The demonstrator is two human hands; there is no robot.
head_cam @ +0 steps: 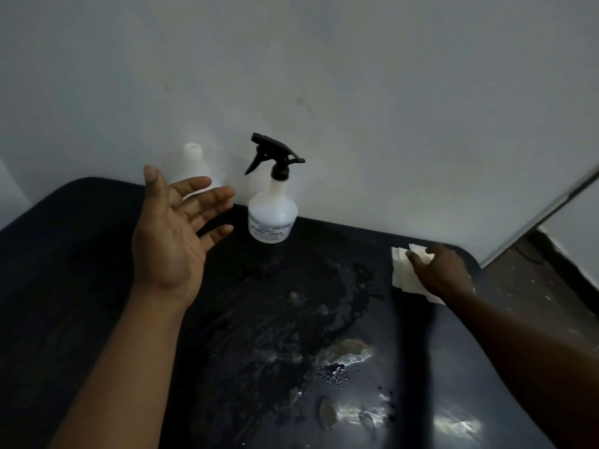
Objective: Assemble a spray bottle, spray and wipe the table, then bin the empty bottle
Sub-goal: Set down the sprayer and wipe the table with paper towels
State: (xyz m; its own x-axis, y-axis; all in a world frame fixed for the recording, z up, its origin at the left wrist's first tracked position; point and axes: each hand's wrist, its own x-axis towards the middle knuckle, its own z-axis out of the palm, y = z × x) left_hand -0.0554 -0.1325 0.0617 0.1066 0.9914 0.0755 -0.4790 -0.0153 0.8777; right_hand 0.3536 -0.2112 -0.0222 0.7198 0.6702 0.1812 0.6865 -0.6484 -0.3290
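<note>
Broadly, the dark bench [81, 254] is shown wet across its middle, where a film of liquid [308, 319] and scattered droplets catch the light, so the wiping step is judged to be in hand. Wiping would best be done with the white cloth [405, 280] kept flat and pressed evenly, drawn in overlapping strokes from the far right corner toward the near edge, so that the liquid is gathered rather than spread; the pale smears near the front would likely need a second pass. The left hand [175, 228] is held open above the bench, palm turned inward and fingers spread, with nothing gripped; it is near the spray bottle [273, 215] but apart from it. The right hand [444, 270] is laid on the cloth, fingers closed over it and pressing it to the bench near the far right corner. The assembled spray bottle, with its black trigger head [272, 153] fitted, stands upright at the back of the bench by the wall [356, 76]. A second white bottle [193, 163], uncapped, is seen behind the left hand; its lower part is hidden by the fingers and its outline is lost against the wall. Whether liquid remains in either bottle cannot be told, and the label print is too blurred to be read. No bin is in view.
</note>
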